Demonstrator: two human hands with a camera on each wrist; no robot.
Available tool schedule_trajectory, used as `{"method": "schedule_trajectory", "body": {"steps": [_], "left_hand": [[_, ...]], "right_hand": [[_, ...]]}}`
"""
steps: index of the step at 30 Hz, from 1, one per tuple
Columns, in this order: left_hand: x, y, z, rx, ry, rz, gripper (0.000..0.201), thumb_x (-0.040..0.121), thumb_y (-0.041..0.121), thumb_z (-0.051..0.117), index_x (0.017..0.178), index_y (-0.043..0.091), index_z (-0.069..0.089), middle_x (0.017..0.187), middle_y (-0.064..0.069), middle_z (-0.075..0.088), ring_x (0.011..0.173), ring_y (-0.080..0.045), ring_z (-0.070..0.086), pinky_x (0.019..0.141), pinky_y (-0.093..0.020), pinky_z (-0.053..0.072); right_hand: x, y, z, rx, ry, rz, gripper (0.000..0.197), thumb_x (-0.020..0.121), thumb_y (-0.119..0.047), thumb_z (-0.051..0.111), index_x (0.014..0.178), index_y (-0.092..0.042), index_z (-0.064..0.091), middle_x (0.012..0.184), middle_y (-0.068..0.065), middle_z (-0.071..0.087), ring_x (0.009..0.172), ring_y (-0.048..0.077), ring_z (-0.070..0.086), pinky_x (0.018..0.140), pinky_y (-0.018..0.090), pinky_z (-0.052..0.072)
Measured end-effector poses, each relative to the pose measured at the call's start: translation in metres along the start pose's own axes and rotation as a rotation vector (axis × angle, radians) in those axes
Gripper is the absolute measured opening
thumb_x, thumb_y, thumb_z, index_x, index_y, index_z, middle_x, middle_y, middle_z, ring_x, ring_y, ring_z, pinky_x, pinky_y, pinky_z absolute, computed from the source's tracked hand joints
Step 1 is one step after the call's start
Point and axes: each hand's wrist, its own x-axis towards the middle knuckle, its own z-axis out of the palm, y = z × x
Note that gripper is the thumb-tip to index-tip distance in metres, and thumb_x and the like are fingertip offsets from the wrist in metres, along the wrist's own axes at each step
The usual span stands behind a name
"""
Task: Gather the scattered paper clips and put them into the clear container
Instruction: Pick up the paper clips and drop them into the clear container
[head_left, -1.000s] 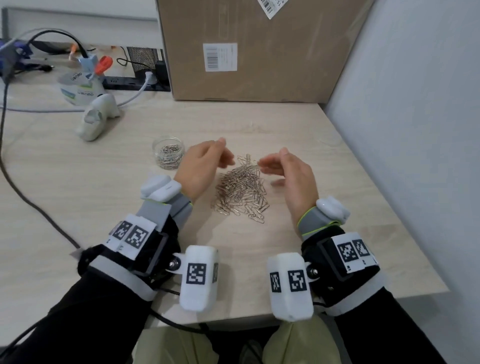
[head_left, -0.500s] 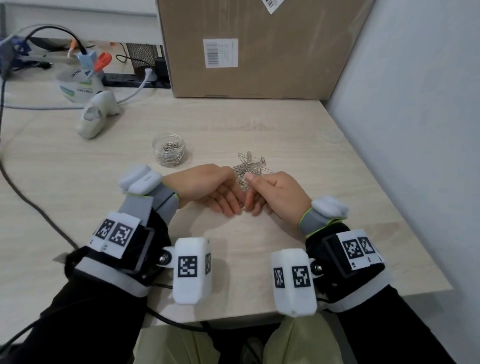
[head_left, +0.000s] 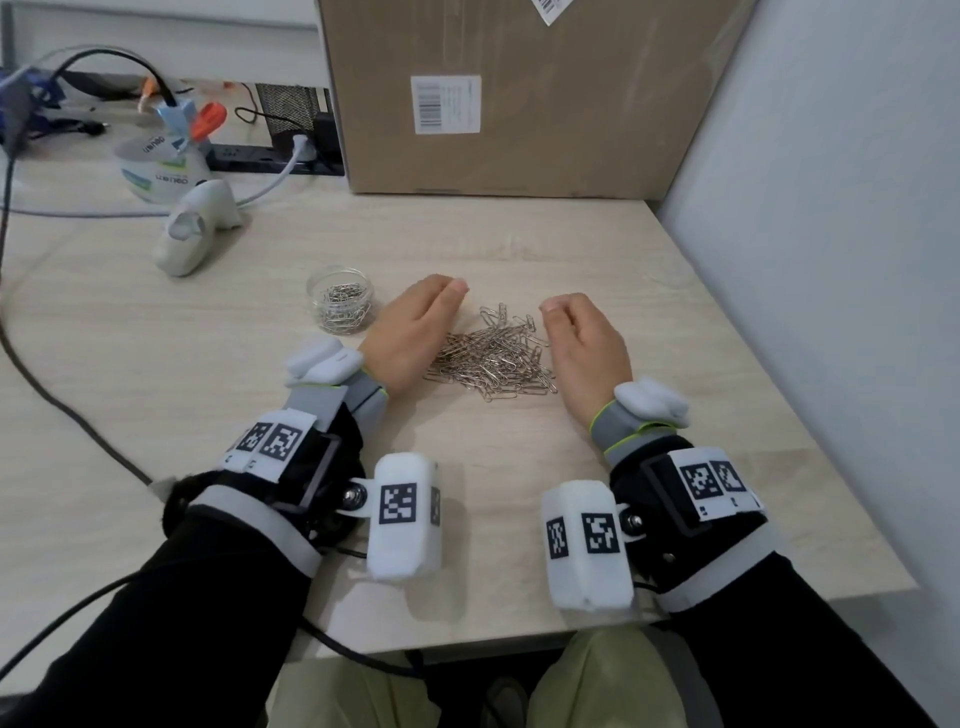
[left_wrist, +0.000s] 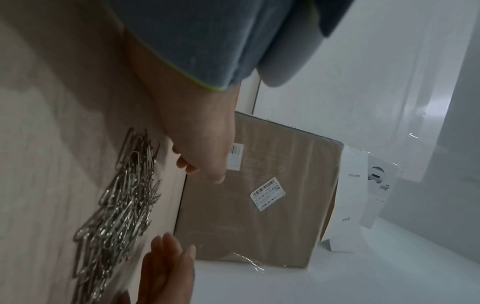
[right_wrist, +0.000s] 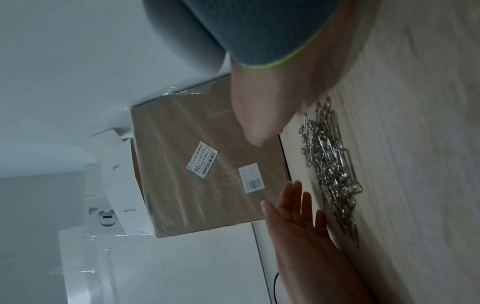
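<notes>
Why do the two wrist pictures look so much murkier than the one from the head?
Head view: evenly lit and sharp on the pile of silver wire paper clips. Left wrist view: dim, turned sideways, clips smeared. Right wrist view: equally dim, with glare streaks on the film-wrapped brown cardboard box.

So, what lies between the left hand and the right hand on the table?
The pile of paper clips lies between the left hand and right hand; the head view shows it.

Black sleeves (head_left: 156, 613), grey cuffs, white tagged trackers
</notes>
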Motion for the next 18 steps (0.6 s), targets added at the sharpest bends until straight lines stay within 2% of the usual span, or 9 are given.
{"method": "schedule_trajectory", "body": {"steps": [2, 4, 5, 7, 10, 12, 14, 16, 18], "left_hand": [[0.001, -0.001, 0.003, 0.11, -0.054, 0.026, 0.043, 0.102, 0.034, 0.028, 0.131, 0.013, 0.051, 0.134, 0.001, 0.053, 0.123, -0.011, 0.045, 0.091, -0.011, 0.025], [0.003, 0.0, 0.006, 0.16, -0.097, 0.025, 0.046, 0.102, 0.035, 0.024, 0.137, 0.015, 0.046, 0.144, -0.001, 0.047, 0.135, -0.014, 0.038, 0.105, -0.016, 0.02], [0.004, 0.001, 0.008, 0.178, -0.115, 0.022, 0.046, 0.102, 0.035, 0.023, 0.137, 0.014, 0.046, 0.145, -0.003, 0.046, 0.136, -0.017, 0.037, 0.11, -0.021, 0.019], [0.007, 0.003, 0.01, 0.201, -0.154, 0.001, 0.047, 0.103, 0.034, 0.02, 0.137, 0.013, 0.046, 0.144, -0.007, 0.047, 0.137, -0.019, 0.036, 0.116, -0.03, 0.017], [0.011, 0.003, 0.017, 0.258, -0.227, -0.03, 0.051, 0.102, 0.039, 0.016, 0.142, 0.017, 0.039, 0.151, -0.003, 0.037, 0.144, -0.015, 0.024, 0.12, -0.03, 0.008], [0.014, 0.001, 0.02, 0.175, -0.249, -0.051, 0.054, 0.098, 0.048, 0.019, 0.136, 0.023, 0.048, 0.145, -0.004, 0.046, 0.138, -0.019, 0.035, 0.118, -0.034, 0.018], [0.013, -0.002, 0.02, 0.071, -0.212, -0.081, 0.051, 0.097, 0.049, 0.023, 0.124, 0.026, 0.059, 0.133, -0.003, 0.058, 0.126, -0.019, 0.049, 0.112, -0.035, 0.03], [0.011, -0.004, 0.019, -0.001, -0.186, -0.086, 0.055, 0.091, 0.053, 0.024, 0.119, 0.028, 0.063, 0.129, 0.001, 0.061, 0.123, -0.016, 0.052, 0.112, -0.034, 0.031], [0.008, -0.004, 0.018, -0.078, -0.186, -0.078, 0.059, 0.084, 0.05, 0.023, 0.115, 0.024, 0.067, 0.124, 0.001, 0.065, 0.12, -0.014, 0.055, 0.112, -0.035, 0.033]], "right_hand": [[0.003, -0.001, 0.003, -0.141, -0.094, 0.015, 0.029, 0.097, -0.035, 0.037, 0.114, -0.022, 0.056, 0.11, 0.0, 0.064, 0.11, 0.021, 0.054, 0.102, 0.04, 0.035], [0.007, -0.002, 0.006, -0.214, -0.17, 0.011, 0.036, 0.098, -0.035, 0.033, 0.128, -0.022, 0.049, 0.131, 0.0, 0.057, 0.125, 0.02, 0.046, 0.111, 0.037, 0.025], [0.009, -0.003, 0.007, -0.214, -0.199, 0.005, 0.038, 0.098, -0.036, 0.032, 0.131, -0.021, 0.047, 0.135, 0.001, 0.054, 0.128, 0.021, 0.044, 0.111, 0.036, 0.025], [0.012, -0.005, 0.009, -0.182, -0.247, 0.006, 0.04, 0.098, -0.036, 0.033, 0.132, -0.021, 0.047, 0.135, 0.004, 0.054, 0.128, 0.026, 0.044, 0.11, 0.037, 0.029], [0.012, -0.006, 0.01, -0.141, -0.298, 0.013, 0.039, 0.098, -0.034, 0.033, 0.132, -0.021, 0.048, 0.136, 0.005, 0.053, 0.127, 0.025, 0.045, 0.108, 0.034, 0.031], [0.011, -0.007, 0.009, -0.093, -0.304, -0.009, 0.036, 0.099, -0.03, 0.034, 0.128, -0.021, 0.053, 0.132, 0.004, 0.058, 0.123, 0.023, 0.049, 0.102, 0.03, 0.035], [0.01, -0.006, 0.011, -0.041, -0.279, -0.032, 0.033, 0.098, -0.025, 0.035, 0.118, -0.021, 0.061, 0.121, 0.005, 0.065, 0.114, 0.022, 0.056, 0.098, 0.033, 0.04], [0.01, -0.003, 0.012, 0.037, -0.245, -0.029, 0.035, 0.093, -0.025, 0.036, 0.107, -0.021, 0.068, 0.111, 0.002, 0.069, 0.108, 0.019, 0.06, 0.098, 0.036, 0.044], [0.009, -0.004, 0.012, 0.12, -0.221, -0.03, 0.038, 0.084, -0.026, 0.035, 0.095, -0.019, 0.072, 0.101, 0.0, 0.072, 0.102, 0.016, 0.064, 0.096, 0.037, 0.047]]}}
